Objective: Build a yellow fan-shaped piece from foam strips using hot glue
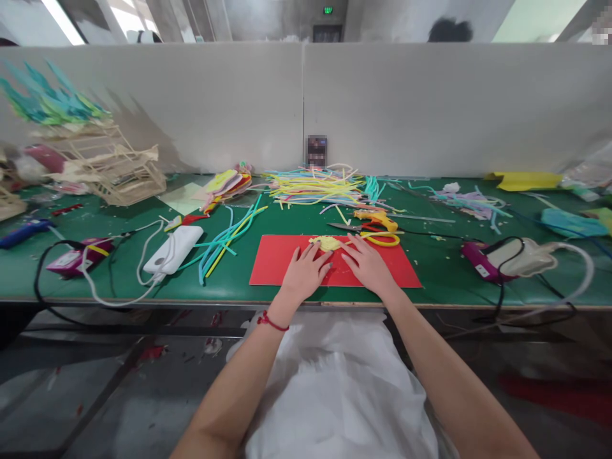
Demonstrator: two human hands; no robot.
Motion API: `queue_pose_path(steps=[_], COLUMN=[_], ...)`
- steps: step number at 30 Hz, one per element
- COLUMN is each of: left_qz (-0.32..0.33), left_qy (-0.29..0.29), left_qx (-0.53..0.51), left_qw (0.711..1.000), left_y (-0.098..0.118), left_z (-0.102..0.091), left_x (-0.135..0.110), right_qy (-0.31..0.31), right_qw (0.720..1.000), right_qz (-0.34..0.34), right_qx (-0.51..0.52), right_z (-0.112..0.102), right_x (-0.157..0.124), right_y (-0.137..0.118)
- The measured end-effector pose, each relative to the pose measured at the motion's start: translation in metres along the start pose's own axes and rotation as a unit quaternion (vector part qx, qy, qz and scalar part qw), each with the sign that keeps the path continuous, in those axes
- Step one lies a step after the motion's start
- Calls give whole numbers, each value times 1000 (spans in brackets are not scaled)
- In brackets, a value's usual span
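Observation:
A red board [272, 261] lies flat near the table's front edge. On it, towards the back, is a small heap of pale yellow bits [325, 243]. My left hand [306, 273] rests on the board with its fingers apart, their tips touching the front left of the heap. To the right of the heap, my right hand [367, 262] lies with fingers stretched out, beside the pale strips there. Neither hand visibly grips anything. Just behind the board are scissors with orange and yellow handles [382, 239], and an orange-yellow tool [375, 218] partly overlaps them.
Coloured strips [315, 188] are piled at the back, with more strips [229, 239] to the left. A white power bank [174, 252] and purple device [79, 257] stand left, with cables around them. Another purple device [482, 261] lies right. A wooden-looking model [115, 169] occupies the back left.

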State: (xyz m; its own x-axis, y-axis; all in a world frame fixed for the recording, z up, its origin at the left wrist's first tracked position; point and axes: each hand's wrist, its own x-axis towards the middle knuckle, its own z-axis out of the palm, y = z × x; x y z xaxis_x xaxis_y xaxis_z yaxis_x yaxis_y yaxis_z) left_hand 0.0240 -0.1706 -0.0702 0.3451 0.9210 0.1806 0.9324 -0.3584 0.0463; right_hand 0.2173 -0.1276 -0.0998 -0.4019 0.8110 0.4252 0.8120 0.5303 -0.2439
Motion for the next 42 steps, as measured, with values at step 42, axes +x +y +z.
queue_pose_path(steps=[42], left_qz=[3], left_qy=[-5], left_qx=[-13], left_qw=[1000], left_y=[-1], left_z=[1], left_x=[1], right_qy=[-51], right_qw=[998], right_qz=[-28], right_qx=[17], right_z=[-5], right_x=[2], right_y=[-1])
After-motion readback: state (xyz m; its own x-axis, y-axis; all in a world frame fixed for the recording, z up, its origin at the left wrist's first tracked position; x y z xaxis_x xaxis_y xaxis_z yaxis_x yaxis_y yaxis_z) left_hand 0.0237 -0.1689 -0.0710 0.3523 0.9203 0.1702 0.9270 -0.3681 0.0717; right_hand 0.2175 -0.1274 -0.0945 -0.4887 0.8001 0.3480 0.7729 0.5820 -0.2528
